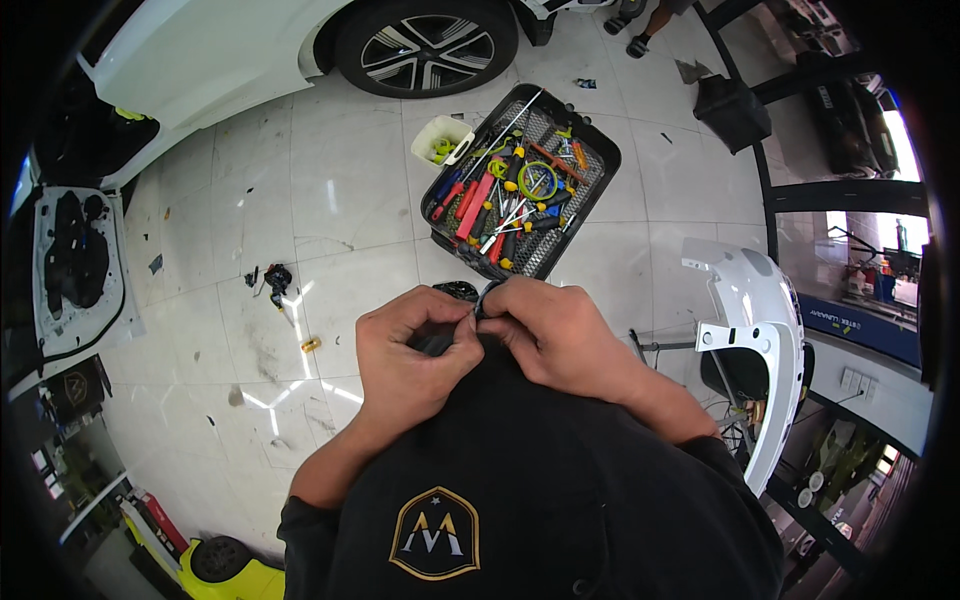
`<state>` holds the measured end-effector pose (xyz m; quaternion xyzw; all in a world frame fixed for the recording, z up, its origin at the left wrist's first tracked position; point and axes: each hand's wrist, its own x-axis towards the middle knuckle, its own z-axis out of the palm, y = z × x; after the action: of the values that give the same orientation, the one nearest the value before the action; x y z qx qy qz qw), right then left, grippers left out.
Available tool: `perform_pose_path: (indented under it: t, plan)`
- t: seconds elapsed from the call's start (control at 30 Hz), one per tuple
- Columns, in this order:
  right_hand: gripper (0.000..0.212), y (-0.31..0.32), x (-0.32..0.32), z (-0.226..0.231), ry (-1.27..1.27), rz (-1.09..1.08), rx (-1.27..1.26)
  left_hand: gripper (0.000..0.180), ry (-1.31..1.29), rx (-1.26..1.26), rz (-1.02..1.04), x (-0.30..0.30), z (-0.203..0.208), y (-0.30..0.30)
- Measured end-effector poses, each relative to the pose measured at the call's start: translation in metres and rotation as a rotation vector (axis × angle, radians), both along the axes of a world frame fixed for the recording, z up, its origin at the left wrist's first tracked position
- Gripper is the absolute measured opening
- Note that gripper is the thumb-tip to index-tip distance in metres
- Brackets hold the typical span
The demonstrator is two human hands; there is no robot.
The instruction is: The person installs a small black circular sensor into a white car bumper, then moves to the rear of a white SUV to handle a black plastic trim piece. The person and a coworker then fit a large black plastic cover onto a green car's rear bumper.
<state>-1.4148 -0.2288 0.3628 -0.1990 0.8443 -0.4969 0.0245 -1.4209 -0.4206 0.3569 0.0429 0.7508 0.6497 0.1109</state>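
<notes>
In front of my chest, my left hand (pixel 412 352) and my right hand (pixel 548 328) meet with their fingertips pinched together. Between the fingers of my right hand shows a small dark grey curved piece (pixel 487 297), partly hidden, so its kind is unclear. The left thumb and forefinger press close beside it; whether they grip the same piece cannot be made out. Just beyond the hands lies a glossy black item (pixel 457 290), half covered by my fingers.
A black tool tray (pixel 600 150) full of screwdrivers and other tools lies ahead, a white tub (pixel 432 132) at its left. A white car's wheel (pixel 428 50) stands beyond. On the right is a white bumper (pixel 785 350); on the left, small black parts (pixel 277 285) and a yellow roll (pixel 311 345).
</notes>
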Motion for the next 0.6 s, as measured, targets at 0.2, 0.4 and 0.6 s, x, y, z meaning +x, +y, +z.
perform_pose_path:
  t: [0.2,0.4,0.6]
  plan:
    - [0.013,0.019,-0.002,0.002,-0.132,0.005,-0.148,0.013,-0.128,0.127,-0.029,0.002,0.002,0.012]
    - [0.014,0.046,0.002,-0.002,-0.137,-0.029,-0.117,0.016,-0.078,-0.082,-0.213,-0.004,0.017,0.029]
    - [0.015,0.070,0.007,-0.011,-0.094,-0.028,-0.133,0.019,0.096,-0.171,-0.280,-0.012,0.010,0.055]
